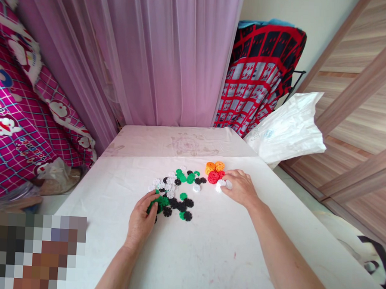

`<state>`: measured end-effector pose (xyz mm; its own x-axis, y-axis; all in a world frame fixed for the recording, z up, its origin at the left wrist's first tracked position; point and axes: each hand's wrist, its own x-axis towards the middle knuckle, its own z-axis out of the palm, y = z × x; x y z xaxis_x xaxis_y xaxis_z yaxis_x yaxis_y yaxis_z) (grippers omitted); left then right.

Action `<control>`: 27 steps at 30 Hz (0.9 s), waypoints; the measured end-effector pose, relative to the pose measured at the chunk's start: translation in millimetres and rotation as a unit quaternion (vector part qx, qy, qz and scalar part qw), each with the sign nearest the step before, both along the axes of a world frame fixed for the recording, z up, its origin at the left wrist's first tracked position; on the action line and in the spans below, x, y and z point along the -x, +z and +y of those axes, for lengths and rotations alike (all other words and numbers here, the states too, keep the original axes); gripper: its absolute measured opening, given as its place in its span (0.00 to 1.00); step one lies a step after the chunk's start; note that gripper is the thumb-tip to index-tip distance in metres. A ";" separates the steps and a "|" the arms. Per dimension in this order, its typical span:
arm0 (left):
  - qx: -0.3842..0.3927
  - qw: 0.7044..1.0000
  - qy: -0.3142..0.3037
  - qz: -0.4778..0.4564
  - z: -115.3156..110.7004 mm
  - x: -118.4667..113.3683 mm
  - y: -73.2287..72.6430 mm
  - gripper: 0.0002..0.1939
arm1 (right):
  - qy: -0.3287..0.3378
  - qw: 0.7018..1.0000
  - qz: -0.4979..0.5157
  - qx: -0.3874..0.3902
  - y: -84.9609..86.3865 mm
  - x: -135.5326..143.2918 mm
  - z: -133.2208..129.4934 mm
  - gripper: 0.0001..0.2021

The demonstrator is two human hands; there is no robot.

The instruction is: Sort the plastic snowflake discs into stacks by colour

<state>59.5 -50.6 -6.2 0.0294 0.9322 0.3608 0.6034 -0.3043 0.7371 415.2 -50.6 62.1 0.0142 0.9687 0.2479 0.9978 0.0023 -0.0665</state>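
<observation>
Interlocking plastic snowflake discs lie on the white-covered table. My left hand (143,215) rests at the left edge of the loose pile, thumb and fingers closed around green discs (162,200). Loose white discs (169,187) and black discs (179,205) spread beside it, with more green discs (190,178) farther back. To the right, my right hand (242,187) has its thumb and fingertips at a small stack of white discs (220,186), partly hidden by the hand. Touching that group are stacked red discs (213,177) and two orange stacks (210,168) behind them.
A single white piece (196,188) lies between the pile and the stacks. The table (180,256) ends at a purple curtain (171,57). A white plastic bag (287,128) stands at its right edge, near a cloth-draped chair (258,70) and wooden cabinet doors (359,114).
</observation>
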 end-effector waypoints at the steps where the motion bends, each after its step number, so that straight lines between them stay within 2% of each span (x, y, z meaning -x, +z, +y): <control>1: 0.002 1.000 0.000 0.000 0.0 0.0 0.0 0.16 | 0.000 1.000 -0.002 -0.001 -0.1 -0.1 -0.3 0.11; 12: -0.004 1.000 -0.001 0.006 0.6 0.1 0.4 0.16 | 0.003 1.000 -0.012 -0.004 -1.1 -2.3 -1.0 0.07; 17: -0.003 1.000 -0.004 0.010 0.6 0.5 0.7 0.17 | -0.002 1.000 -0.009 -0.006 0.6 -1.1 -2.3 0.10; 27: 0.004 1.000 -0.004 0.003 0.8 0.4 -1.4 0.16 | -0.024 0.998 -0.044 -0.041 0.6 17.0 3.5 0.10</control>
<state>59.1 -49.9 -7.6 0.0390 0.9345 0.3539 0.6047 -0.3040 0.7361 398.2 -47.1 62.7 0.0357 0.9441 0.3277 0.9988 -0.0445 0.0193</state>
